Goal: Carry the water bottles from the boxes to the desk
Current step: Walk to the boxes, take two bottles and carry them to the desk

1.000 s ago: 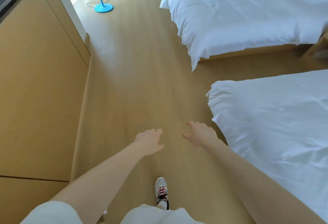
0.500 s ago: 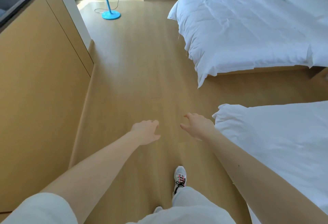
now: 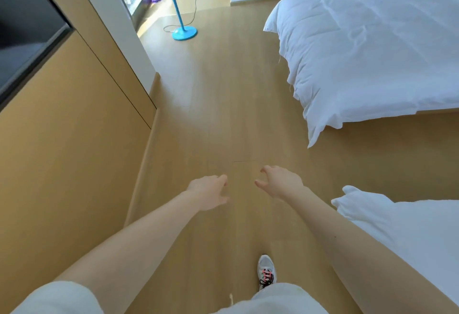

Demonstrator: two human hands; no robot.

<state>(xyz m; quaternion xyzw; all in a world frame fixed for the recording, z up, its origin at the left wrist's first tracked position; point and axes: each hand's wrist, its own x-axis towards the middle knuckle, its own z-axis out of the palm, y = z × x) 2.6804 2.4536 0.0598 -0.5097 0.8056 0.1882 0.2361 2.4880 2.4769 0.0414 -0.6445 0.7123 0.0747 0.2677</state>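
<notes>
Hands empty, no bottles in sight

Walkway between wall and beds is what the head view shows. The left hand (image 3: 207,190) and the right hand (image 3: 279,182) are stretched forward over the wooden floor (image 3: 218,105), fingers loosely apart and holding nothing. The water bottles, the boxes and the worktop are not visible, so I cannot say where they are. I judge that full bottles will be rather heavy, with smooth sides that may slip; holding around the body, or under the cap, seems safest. No brand, label or writing can be read here. A blue fan stand (image 3: 184,31) is far ahead.
</notes>
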